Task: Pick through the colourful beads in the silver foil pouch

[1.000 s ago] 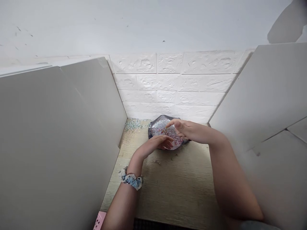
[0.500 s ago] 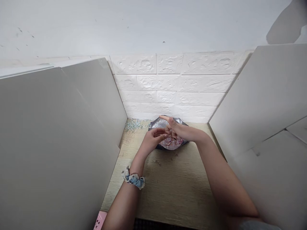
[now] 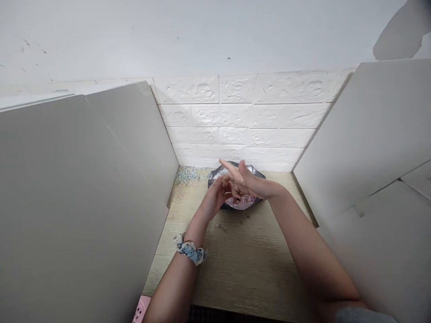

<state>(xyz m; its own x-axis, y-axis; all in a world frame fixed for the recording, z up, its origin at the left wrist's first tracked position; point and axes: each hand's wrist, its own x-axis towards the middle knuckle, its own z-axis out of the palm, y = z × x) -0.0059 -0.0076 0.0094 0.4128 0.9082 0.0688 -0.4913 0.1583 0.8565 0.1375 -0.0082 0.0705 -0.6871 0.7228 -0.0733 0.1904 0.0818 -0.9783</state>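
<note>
A silvery dark bag [image 3: 258, 172] lies open against the wall, with small pink and white beads [image 3: 243, 202] inside. Over its left side is my left hand [image 3: 217, 193], fingers curled inward and meeting the right hand's fingers. My right hand [image 3: 249, 181] is over the middle of the bag, its index finger and thumb stretched out and the other fingers bent down. Whatever lies between the touching fingers is too small or hidden to name.
Pale blue-green beads [image 3: 190, 175] are scattered on the wooden table [image 3: 249, 269] at the back left. Grey panels [image 3: 101, 188] rise on both sides. Small bits [image 3: 220, 227] lie before the bag. A pink object [image 3: 141, 308] is at the lower left edge.
My left hand has turned and moved up against the right hand's fingers. My right hand has shifted slightly left, with its index finger and thumb spread further apart.
</note>
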